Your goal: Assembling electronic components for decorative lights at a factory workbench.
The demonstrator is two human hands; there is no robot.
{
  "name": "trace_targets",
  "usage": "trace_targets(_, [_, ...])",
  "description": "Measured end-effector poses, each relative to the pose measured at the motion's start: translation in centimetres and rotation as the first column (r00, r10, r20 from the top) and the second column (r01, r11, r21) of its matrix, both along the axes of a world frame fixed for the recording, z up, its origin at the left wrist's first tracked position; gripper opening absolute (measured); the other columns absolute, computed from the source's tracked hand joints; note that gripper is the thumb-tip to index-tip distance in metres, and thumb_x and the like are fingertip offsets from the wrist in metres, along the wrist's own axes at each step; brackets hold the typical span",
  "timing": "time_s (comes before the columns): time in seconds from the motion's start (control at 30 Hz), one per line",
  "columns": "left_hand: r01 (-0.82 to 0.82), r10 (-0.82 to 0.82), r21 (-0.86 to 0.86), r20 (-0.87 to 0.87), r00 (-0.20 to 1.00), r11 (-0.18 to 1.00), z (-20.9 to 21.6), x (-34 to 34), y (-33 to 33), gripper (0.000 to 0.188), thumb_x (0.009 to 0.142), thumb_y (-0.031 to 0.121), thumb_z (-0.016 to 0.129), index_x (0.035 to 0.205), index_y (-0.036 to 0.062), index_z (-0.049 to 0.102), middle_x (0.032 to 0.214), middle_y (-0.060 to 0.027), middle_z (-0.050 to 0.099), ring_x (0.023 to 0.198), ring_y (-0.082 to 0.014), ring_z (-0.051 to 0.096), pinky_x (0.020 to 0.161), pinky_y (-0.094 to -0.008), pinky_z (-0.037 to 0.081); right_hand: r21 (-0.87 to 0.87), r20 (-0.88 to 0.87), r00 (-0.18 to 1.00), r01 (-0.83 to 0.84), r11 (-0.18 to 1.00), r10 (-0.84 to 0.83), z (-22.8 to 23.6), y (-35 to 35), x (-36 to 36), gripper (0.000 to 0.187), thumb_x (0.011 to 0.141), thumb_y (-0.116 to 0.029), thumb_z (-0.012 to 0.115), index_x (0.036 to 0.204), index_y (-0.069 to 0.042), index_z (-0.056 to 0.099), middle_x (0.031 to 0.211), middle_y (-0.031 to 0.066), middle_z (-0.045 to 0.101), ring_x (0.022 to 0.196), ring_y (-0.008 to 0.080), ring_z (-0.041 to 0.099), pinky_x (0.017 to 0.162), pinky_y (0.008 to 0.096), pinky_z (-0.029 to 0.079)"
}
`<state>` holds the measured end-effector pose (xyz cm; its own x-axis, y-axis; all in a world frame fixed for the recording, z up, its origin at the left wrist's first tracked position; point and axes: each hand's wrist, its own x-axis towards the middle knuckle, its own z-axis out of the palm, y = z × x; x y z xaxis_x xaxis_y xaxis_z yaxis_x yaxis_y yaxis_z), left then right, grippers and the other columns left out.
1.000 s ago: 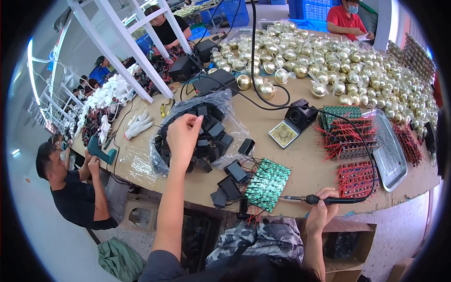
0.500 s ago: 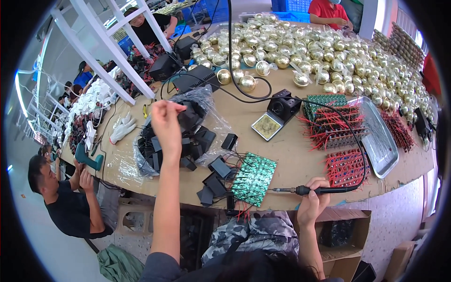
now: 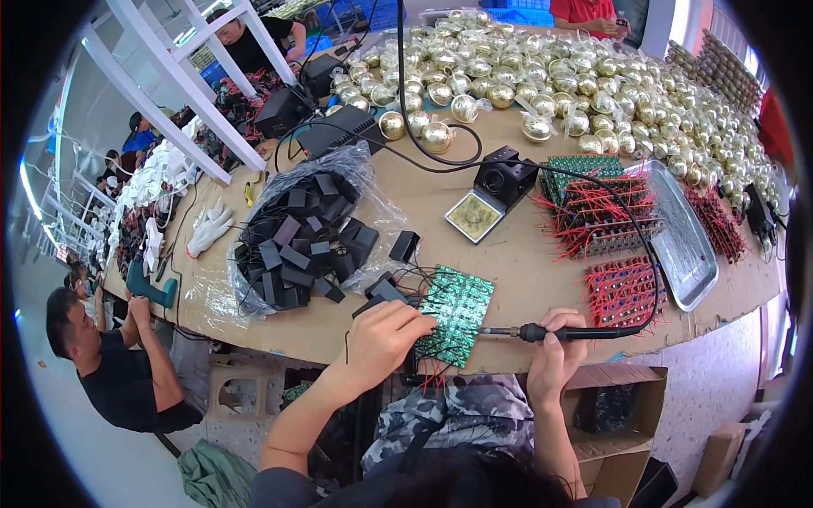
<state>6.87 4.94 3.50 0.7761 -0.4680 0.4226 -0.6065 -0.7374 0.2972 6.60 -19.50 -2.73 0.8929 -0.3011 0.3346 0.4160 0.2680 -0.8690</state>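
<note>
In my right hand (image 3: 555, 360) is a soldering iron (image 3: 584, 333), held level with its metal tip pointing left at the right edge of a green circuit board panel (image 3: 458, 311). My left hand (image 3: 385, 339) is closed in a pinch at the panel's left edge; what its fingertips hold is too small to make out. Black wires run over the panel, and red wires stick out below it. Small black boxes with leads (image 3: 385, 289) lie beside the panel, partly covered by my left hand.
A clear plastic bag (image 3: 360, 165) holds many black boxes. Behind the panel stands a soldering stand with sponge tray (image 3: 476, 216). Red-wired boards (image 3: 625, 292) and a metal tray (image 3: 684, 245) lie right. Gold balls (image 3: 535, 127) fill the back. A co-worker (image 3: 110, 364) holds a green power tool at left.
My left hand has come from above the bag of black boxes down to the panel's left edge, closed in a pinch. The soldering iron stays close to the panel's right edge.
</note>
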Motion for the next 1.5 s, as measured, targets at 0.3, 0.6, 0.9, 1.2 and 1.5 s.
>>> trace_targets(0.3, [0.083, -0.1, 0.273, 0.049, 0.994, 0.958, 0.4, 1.2, -0.4, 0.011, 0.068, 0.009, 0.063, 0.078, 0.0108, 0.058, 0.074, -0.0009, 0.052, 0.073, -0.0171, 0.058, 0.06, -0.0291, 0.047, -0.137, 0.016, 1.0, 0.001, 0.991, 0.001, -0.2, 1.5, -0.2, 0.013, 0.083, -0.008, 0.056, 0.093, -0.002, 0.049, 0.094, 0.0101, 0.049, 0.084, 0.0154, 0.048, 0.075, 0.0273, 0.041])
trace_targets(0.6, [0.08, -0.085, 0.333, 0.001, 0.996, 0.939, 0.4, 1.3, -0.7, 0.011, 0.069, 0.009, 0.062, 0.08, 0.0102, 0.058, 0.078, -0.0015, 0.054, 0.078, -0.0175, 0.06, 0.064, -0.0293, 0.049, -0.181, 0.001, 0.999, -0.032, 0.983, 0.032, 0.3, 1.7, -0.4, 0.011, 0.081, -0.002, 0.053, 0.091, -0.002, 0.049, 0.094, 0.0109, 0.05, 0.083, 0.0158, 0.049, 0.079, 0.0283, 0.043])
trace_targets(0.9, [0.095, -0.092, 0.35, -0.027, 0.995, 0.932, 0.6, 1.3, -0.8, 0.012, 0.069, 0.009, 0.062, 0.08, 0.0099, 0.058, 0.079, -0.0018, 0.056, 0.08, -0.0179, 0.06, 0.064, -0.0299, 0.049, -0.233, 0.042, 0.997, -0.048, 0.971, 0.059, -0.2, 1.3, -0.3, 0.016, 0.079, 0.003, 0.055, 0.095, 0.0, 0.053, 0.097, 0.0122, 0.054, 0.086, 0.0182, 0.053, 0.079, 0.0296, 0.046])
trace_targets(1.2, [0.098, -0.09, 0.351, -0.04, 0.995, 0.931, 0.6, 1.3, -0.8, 0.012, 0.069, 0.009, 0.062, 0.08, 0.0094, 0.059, 0.08, -0.002, 0.056, 0.08, -0.0183, 0.06, 0.065, -0.0303, 0.049, -0.246, 0.062, 0.995, -0.062, 0.967, 0.079, -0.1, 1.3, -0.2, 0.017, 0.078, 0.004, 0.055, 0.094, 0.0, 0.053, 0.096, 0.0127, 0.054, 0.086, 0.0188, 0.054, 0.079, 0.0305, 0.047])
trace_targets(1.5, [0.092, -0.079, 0.366, -0.049, 0.996, 0.926, 0.6, 1.2, -0.9, 0.011, 0.07, 0.009, 0.062, 0.08, 0.0093, 0.059, 0.079, -0.0018, 0.056, 0.081, -0.0179, 0.06, 0.064, -0.0304, 0.048, -0.246, 0.047, 0.996, -0.061, 0.967, 0.075, 0.1, 1.4, -0.2, 0.018, 0.076, 0.006, 0.055, 0.094, 0.0, 0.053, 0.096, 0.0125, 0.055, 0.086, 0.0192, 0.055, 0.079, 0.031, 0.047])
